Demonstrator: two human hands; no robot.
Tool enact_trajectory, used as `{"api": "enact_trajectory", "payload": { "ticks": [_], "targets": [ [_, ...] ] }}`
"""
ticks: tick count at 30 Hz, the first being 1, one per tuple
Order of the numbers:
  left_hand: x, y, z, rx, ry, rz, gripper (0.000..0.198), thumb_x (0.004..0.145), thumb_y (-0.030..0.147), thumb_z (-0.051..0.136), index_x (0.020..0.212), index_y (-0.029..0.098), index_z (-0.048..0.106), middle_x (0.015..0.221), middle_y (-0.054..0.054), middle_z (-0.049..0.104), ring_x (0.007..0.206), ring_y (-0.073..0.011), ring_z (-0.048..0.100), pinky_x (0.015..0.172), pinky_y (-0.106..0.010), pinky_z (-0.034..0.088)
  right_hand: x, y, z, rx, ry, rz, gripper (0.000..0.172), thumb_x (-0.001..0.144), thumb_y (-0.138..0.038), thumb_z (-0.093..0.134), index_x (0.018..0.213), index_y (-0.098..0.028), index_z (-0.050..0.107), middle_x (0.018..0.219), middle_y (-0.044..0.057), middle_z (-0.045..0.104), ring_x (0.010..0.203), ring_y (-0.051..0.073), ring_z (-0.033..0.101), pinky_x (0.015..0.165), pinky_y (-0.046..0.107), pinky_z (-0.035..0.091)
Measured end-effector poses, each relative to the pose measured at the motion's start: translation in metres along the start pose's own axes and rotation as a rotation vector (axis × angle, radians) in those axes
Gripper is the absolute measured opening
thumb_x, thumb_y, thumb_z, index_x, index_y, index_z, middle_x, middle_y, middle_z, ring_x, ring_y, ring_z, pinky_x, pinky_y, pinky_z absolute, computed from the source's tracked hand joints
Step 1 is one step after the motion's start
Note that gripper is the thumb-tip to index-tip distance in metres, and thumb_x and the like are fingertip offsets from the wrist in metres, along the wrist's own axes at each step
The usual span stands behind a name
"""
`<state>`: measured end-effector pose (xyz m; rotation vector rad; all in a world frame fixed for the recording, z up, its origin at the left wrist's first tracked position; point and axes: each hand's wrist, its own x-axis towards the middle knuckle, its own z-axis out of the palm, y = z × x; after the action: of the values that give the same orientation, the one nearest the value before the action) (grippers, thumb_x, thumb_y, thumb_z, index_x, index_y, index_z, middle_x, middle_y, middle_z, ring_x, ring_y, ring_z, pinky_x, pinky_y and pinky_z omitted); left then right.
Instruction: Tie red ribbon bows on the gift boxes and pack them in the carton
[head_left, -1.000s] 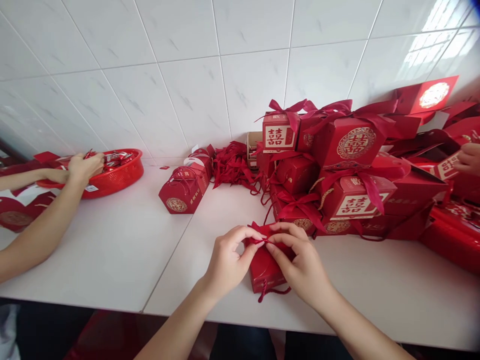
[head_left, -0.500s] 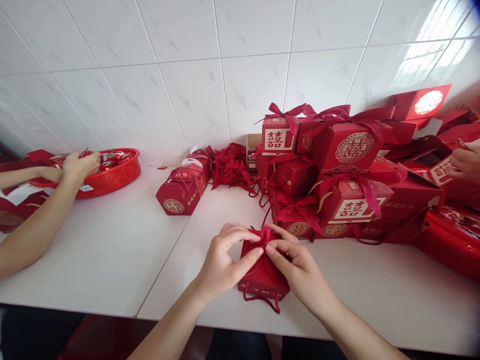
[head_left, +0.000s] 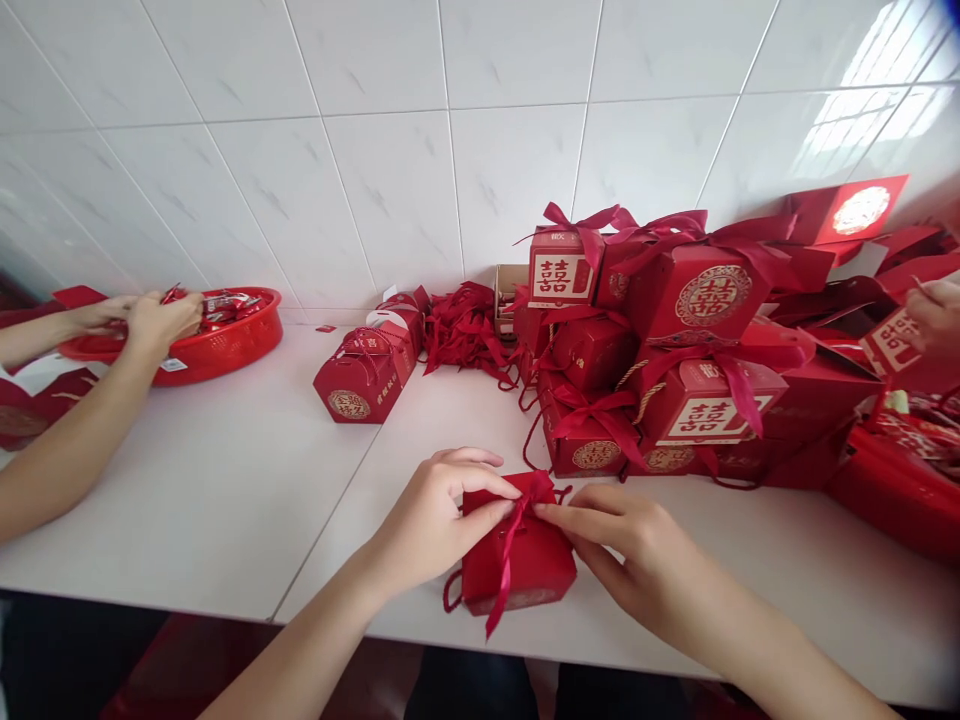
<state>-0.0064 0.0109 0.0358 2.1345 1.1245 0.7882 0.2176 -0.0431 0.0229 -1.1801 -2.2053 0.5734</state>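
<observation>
Left basin (head_left: 240,345): red plastic, at 10 o'clock from the box (head_left: 546,565); it holds red-wrapped packets (head_left: 229,308), and a co-worker's hands (head_left: 161,318) work over them.
Row (head_left: 375,380): gold-printed red boxes at 11 o'clock, a cord atop the nearest; contents hidden.
Left hand (head_left: 435,510): thumb and forefinger tips together, clamped on the ribbon (head_left: 504,580) beside its knot; the middle finger reaches out free.
Pile (head_left: 465,328): loose ribbons, just short of 12 o'clock.
Carton (head_left: 511,272): open-topped, at 12 o'clock; contents too small to tell.
Ribbon: thin, soft and glossy, so probably slippery; best pinched close to the knot. One tail hangs down the box toward 7 o'clock.
Box: flat on the table (head_left: 180,500), in front of the person, between the hands. It looks like light card, stiff along the folds, easily dented on top; best steadied low on the side walls. Contents hidden. Dark cord loops out at 8 o'clock.
Right hand (head_left: 637,530): one fingertip touches the ribbon near the knot, another digit lies at the box's right edge; cannot tell whether they clamp anything.
Stack (head_left: 712,295): bow-topped closed boxes at 1 o'clock.
Right basin (head_left: 885,510): red, at 2 o'clock, filled with wrapped pieces (head_left: 919,438).
</observation>
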Motion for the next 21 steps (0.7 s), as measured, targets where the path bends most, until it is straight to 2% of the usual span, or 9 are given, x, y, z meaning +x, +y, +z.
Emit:
{"api": "enact_trajectory", "payload": {
  "ticks": [3, 7, 8, 11, 13, 16, 19, 21],
  "targets": [
    [0.002, 0.007, -0.004, 0.053, -0.008, 0.026, 0.017, 0.078, 0.018, 0.064, 0.084, 0.027, 0.077, 0.106, -0.005, 0.071, 0.106, -0.0211, 0.064, 0.09, -0.031, 0.053, -0.003, -0.012, -0.007, -0.052, -0.055, 0.044, 0.034, 0.095, -0.014, 0.04, 0.122, -0.026, 0.056, 0.09, 0.004, 0.063, 0.075, 0.017, 0.06, 0.068, 0.03, 0.05],
    [0.003, 0.012, -0.009, 0.095, -0.047, 0.086, 0.022, 0.079, 0.012, 0.061, 0.086, 0.027, 0.076, 0.1, -0.003, 0.071, 0.1, -0.0184, 0.065, 0.091, -0.03, 0.051, -0.004, -0.024, -0.018, 0.07, -0.146, 0.103, 0.031, 0.093, -0.022, 0.051, 0.123, -0.026, 0.047, 0.077, -0.003, 0.062, 0.061, 0.012, 0.056, 0.058, 0.022, 0.047],
    [0.003, 0.012, -0.01, 0.101, -0.06, 0.104, 0.023, 0.079, 0.011, 0.06, 0.087, 0.027, 0.075, 0.099, -0.002, 0.071, 0.1, -0.0182, 0.065, 0.09, -0.029, 0.05, -0.002, -0.023, -0.021, 0.083, -0.139, 0.097, 0.033, 0.093, -0.027, 0.054, 0.125, -0.027, 0.047, 0.08, -0.002, 0.063, 0.063, 0.012, 0.057, 0.06, 0.022, 0.048],
    [0.003, 0.013, -0.012, 0.125, -0.086, 0.157, 0.025, 0.078, 0.01, 0.06, 0.09, 0.027, 0.074, 0.096, -0.002, 0.071, 0.102, -0.0192, 0.063, 0.092, -0.03, 0.048, 0.011, -0.014, -0.022, 0.058, -0.048, 0.037, 0.045, 0.092, -0.037, 0.057, 0.134, -0.027, 0.044, 0.109, 0.006, 0.064, 0.083, 0.015, 0.062, 0.075, 0.027, 0.052],
    [0.003, 0.013, -0.013, 0.136, -0.094, 0.176, 0.023, 0.078, 0.011, 0.06, 0.09, 0.026, 0.072, 0.092, -0.002, 0.07, 0.099, -0.0193, 0.063, 0.093, -0.032, 0.047, 0.021, -0.007, -0.02, 0.077, -0.037, -0.033, 0.048, 0.092, -0.034, 0.057, 0.138, -0.025, 0.044, 0.117, 0.009, 0.061, 0.094, 0.017, 0.062, 0.082, 0.03, 0.052],
    [0.003, 0.014, -0.014, 0.156, -0.084, 0.161, 0.015, 0.078, 0.013, 0.061, 0.088, 0.023, 0.067, 0.084, 0.0, 0.068, 0.085, -0.0175, 0.063, 0.09, -0.033, 0.047, 0.029, -0.001, -0.014, 0.136, -0.049, -0.146, 0.041, 0.095, -0.019, 0.05, 0.135, -0.024, 0.048, 0.11, 0.008, 0.064, 0.097, 0.017, 0.06, 0.086, 0.03, 0.051],
    [0.004, 0.014, -0.016, 0.188, -0.074, 0.143, 0.01, 0.08, 0.016, 0.06, 0.087, 0.022, 0.064, 0.073, 0.002, 0.063, 0.076, -0.0165, 0.06, 0.086, -0.033, 0.047, 0.03, -0.001, -0.011, 0.065, -0.033, -0.215, 0.042, 0.095, -0.009, 0.041, 0.132, -0.024, 0.052, 0.101, 0.009, 0.063, 0.089, 0.017, 0.059, 0.078, 0.03, 0.051],
    [0.005, 0.013, -0.018, 0.193, -0.094, 0.155, 0.01, 0.081, 0.015, 0.06, 0.084, 0.023, 0.065, 0.072, 0.002, 0.063, 0.074, -0.0163, 0.06, 0.086, -0.033, 0.047, 0.028, -0.001, -0.011, -0.032, -0.078, -0.261, 0.043, 0.094, -0.008, 0.039, 0.131, -0.022, 0.056, 0.096, 0.01, 0.06, 0.083, 0.017, 0.056, 0.071, 0.029, 0.05]
  ]
}}
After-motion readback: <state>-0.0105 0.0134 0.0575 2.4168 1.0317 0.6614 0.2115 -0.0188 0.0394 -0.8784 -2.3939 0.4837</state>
